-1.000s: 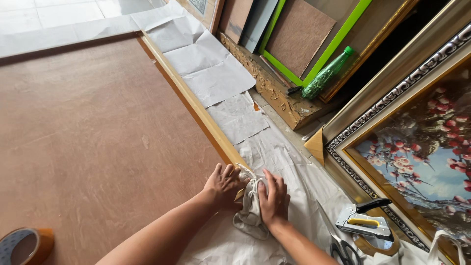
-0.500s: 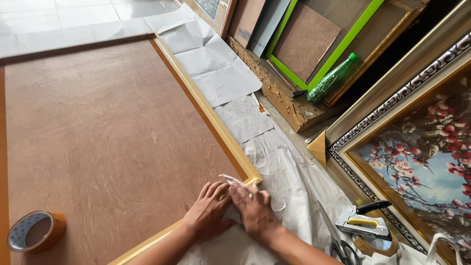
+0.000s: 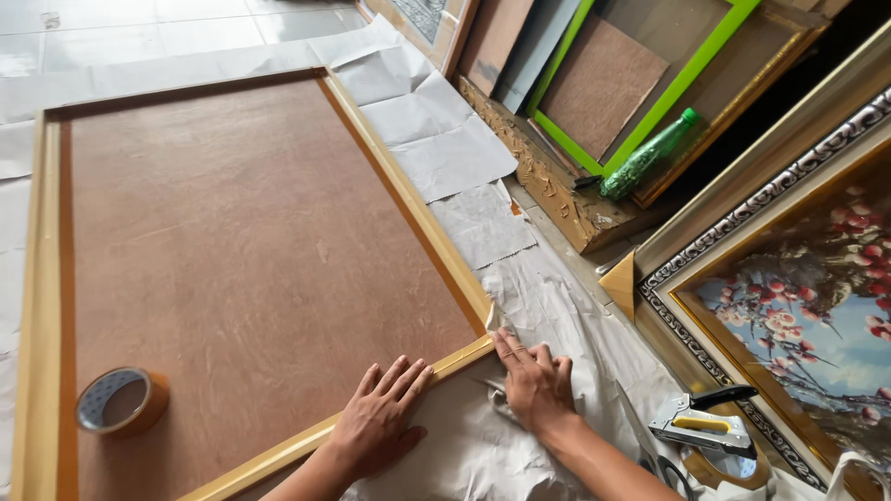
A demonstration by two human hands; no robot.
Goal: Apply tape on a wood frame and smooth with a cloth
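The hands are now lying apart: left hand (image 3: 379, 419) is resting flat, fingers spread, on the frame (image 3: 408, 199) corner; right hand (image 3: 536, 385), flat and empty, is pressing the paper (image 3: 557, 306) beside it, no longer clutching it.

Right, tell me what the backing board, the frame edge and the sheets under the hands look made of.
Backing board: likely hardboard, matte brown with faint scuffs.
Frame edge: probably wood, smooth light golden finish.
Sheets: thin white paper, judging by creases and wrinkles.
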